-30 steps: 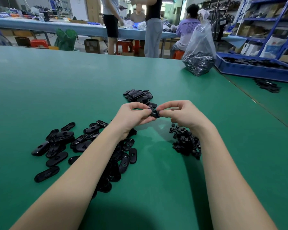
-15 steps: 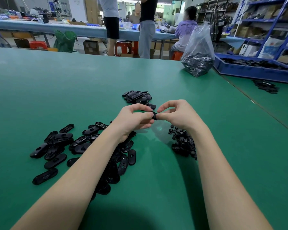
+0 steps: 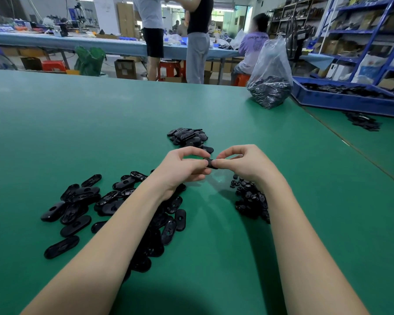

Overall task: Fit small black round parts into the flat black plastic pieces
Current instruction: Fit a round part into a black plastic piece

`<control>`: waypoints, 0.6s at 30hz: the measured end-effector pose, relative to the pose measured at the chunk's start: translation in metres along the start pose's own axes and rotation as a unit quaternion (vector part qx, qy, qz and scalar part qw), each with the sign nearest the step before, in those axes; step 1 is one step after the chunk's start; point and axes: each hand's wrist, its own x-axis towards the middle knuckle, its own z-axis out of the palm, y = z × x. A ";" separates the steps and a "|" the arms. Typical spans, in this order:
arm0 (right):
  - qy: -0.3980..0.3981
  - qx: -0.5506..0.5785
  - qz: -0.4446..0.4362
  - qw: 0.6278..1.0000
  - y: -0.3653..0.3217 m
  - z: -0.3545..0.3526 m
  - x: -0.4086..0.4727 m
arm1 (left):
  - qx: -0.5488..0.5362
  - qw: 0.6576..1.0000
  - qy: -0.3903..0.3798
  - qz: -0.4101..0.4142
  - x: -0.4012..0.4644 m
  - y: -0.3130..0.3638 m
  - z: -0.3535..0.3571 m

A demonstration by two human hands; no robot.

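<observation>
My left hand [image 3: 182,169] and my right hand [image 3: 241,162] meet above the green table, both pinching one flat black plastic piece [image 3: 210,163] between thumbs and fingers. Most of that piece is hidden by my fingertips, so I cannot see a round part in it. A spread of loose flat oval pieces [image 3: 77,208] lies at the left, partly under my left forearm. A heap of small black round parts [image 3: 248,198] lies under my right wrist. A small pile of flat pieces [image 3: 189,137] sits just beyond my hands.
A clear plastic bag of black parts [image 3: 271,83] stands at the back right of the green table [image 3: 100,123]. A blue tray [image 3: 350,101] with black parts sits further right. Three people are at a blue bench behind.
My hands have stayed together on the piece, with the fingers shifting slightly. The piece shows less between my fingertips than before.
</observation>
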 end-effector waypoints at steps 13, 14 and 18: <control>-0.014 0.025 -0.017 0.999 -0.001 0.007 0.001 | -0.023 1.000 0.016 -0.011 0.003 -0.001 0.001; -0.007 0.015 -0.021 1.000 -0.001 0.009 0.002 | -0.021 1.000 0.017 -0.010 0.003 -0.001 0.001; 0.013 -0.011 -0.031 0.999 -0.001 0.013 0.004 | -0.011 1.000 0.024 -0.007 0.002 -0.003 0.001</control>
